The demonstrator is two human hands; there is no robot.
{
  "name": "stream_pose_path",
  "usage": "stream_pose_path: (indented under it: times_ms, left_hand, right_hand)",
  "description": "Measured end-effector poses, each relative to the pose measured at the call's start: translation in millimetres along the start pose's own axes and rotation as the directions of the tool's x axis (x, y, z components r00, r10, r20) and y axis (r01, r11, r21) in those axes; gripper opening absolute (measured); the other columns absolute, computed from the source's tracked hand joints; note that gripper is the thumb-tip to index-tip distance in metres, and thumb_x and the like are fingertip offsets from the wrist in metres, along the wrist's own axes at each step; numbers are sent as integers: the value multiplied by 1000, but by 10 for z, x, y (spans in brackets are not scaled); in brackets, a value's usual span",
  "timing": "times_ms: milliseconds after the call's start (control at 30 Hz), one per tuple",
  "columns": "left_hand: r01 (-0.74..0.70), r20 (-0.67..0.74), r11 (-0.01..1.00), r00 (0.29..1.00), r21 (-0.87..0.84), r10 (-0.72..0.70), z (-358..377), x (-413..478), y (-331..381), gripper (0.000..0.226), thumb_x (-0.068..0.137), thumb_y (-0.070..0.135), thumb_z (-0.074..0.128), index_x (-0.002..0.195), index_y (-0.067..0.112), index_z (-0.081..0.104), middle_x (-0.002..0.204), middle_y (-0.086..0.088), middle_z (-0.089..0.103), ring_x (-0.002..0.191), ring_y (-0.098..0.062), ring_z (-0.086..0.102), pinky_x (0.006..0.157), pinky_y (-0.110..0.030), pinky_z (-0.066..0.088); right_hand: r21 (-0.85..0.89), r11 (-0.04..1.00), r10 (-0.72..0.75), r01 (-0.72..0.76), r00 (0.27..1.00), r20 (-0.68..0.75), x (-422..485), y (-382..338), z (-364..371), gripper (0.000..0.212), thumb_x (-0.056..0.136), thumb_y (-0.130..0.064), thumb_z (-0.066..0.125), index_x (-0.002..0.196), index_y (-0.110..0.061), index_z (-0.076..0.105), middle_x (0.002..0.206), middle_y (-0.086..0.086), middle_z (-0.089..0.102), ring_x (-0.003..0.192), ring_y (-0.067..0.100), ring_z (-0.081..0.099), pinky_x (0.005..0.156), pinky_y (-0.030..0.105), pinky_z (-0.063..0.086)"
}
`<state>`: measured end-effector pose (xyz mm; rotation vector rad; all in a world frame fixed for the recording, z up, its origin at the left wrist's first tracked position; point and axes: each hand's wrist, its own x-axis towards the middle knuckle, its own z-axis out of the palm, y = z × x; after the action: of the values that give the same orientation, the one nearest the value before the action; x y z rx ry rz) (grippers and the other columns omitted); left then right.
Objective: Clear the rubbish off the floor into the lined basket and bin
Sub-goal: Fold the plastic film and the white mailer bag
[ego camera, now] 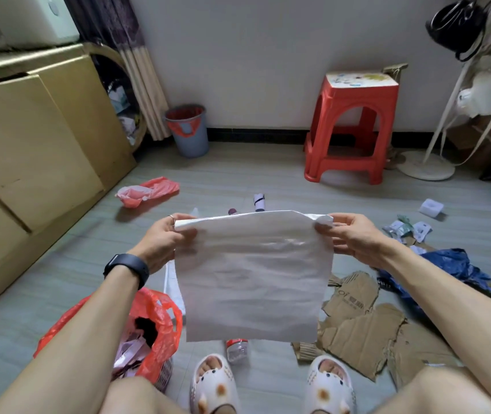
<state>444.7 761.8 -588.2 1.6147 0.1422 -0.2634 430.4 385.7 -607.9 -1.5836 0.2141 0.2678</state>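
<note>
Both hands hold a white bag (253,276) up flat at the centre of the frame: the left hand (160,240) has a closed grip on its top left corner, the right hand (348,234) a closed grip on its top right corner. At lower left, a basket (163,375) lined with a red bag (160,321) stands on the floor (238,174). A grey bin (189,131) with a red liner stands by the wall at upper left of centre. Torn cardboard (360,330) lies at lower right, a plastic bottle (237,349) between the slippers, and a loose red bag (145,191) left of centre.
</note>
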Motion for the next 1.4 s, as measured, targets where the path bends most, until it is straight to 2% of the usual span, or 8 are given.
stream_pose_path:
  times_ms: [267, 433, 600, 700, 900, 1100, 1267, 1400]
  left_hand:
    - [86, -42, 979, 996, 183, -79, 14, -17, -6, 32, 93, 4, 56, 98, 30, 74, 80, -1, 72, 61, -15, 63, 49, -26, 54]
    - [104, 50, 994, 993, -25, -103, 42, -11, 83, 32, 95, 8, 49, 94, 22, 77, 90, -3, 70, 69, -16, 62, 55, -23, 53]
    - [175, 46, 983, 983, 58, -178, 58, -16, 87, 30, 91, 40, 59, 99, 19, 78, 88, 1, 73, 68, -10, 66, 63, -24, 53]
    - [50, -92, 998, 995, 28, -48, 164, 17, 54, 13, 86, 11, 72, 98, 13, 69, 90, -4, 66, 60, -4, 64, 47, -19, 50]
    - [25, -88, 997, 996, -77, -32, 191, 29, 52, 32, 84, -11, 65, 106, 11, 60, 91, -10, 67, 71, -18, 65, 56, -25, 56]
    - [103, -74, 994, 992, 28, -100, 168, -7, 21, 15, 95, 9, 58, 93, 23, 64, 83, -4, 71, 61, -19, 67, 45, -24, 51]
    - [206, 35, 977, 978, -51, -204, 110, 0, 47, 13, 90, 25, 59, 88, 18, 69, 83, -1, 67, 61, -18, 64, 55, -24, 51]
    - [154, -20, 983, 988, 95, -153, 193, -35, 49, 34, 79, 22, 79, 110, 13, 69, 94, -3, 70, 77, -17, 64, 56, -24, 49]
  right_hand:
    - [160, 987, 1, -6, 1000, 28, -29, -74, -60, 20, 95, -5, 60, 109, -11, 73, 100, 14, 73, 78, 25, 66, 60, 30, 59]
    - [233, 972, 47, -36, 998, -42, -47, -82, -58, 28, 96, 8, 41, 88, -2, 66, 85, 17, 64, 57, 21, 66, 47, 27, 56]
    - [96, 987, 129, -132, 991, 40, -80, -41, -167, 27, 84, -20, 68, 105, -5, 75, 106, 9, 70, 87, 24, 67, 68, 32, 57]
    - [-41, 998, 35, -39, 995, -90, -59, -25, -102, 30, 82, -2, 75, 110, -10, 69, 104, 8, 66, 82, 21, 67, 66, 30, 59]
    - [229, 973, 15, 33, 978, -207, 10, -65, -105, 24, 87, 14, 61, 95, -7, 70, 87, 12, 68, 64, 17, 69, 60, 25, 61]
    - [-61, 996, 55, -58, 997, -46, -79, -4, -198, 29, 93, -3, 53, 83, -16, 78, 80, 12, 73, 66, 26, 70, 57, 34, 57]
    - [45, 999, 7, -4, 998, -68, -96, -82, -169, 23, 89, -31, 66, 97, -11, 76, 97, 6, 73, 80, 27, 71, 64, 36, 58]
    - [-107, 991, -99, 82, 983, -157, -141, -65, -99, 23, 88, -10, 72, 110, -16, 68, 103, 8, 67, 83, 20, 67, 59, 33, 59]
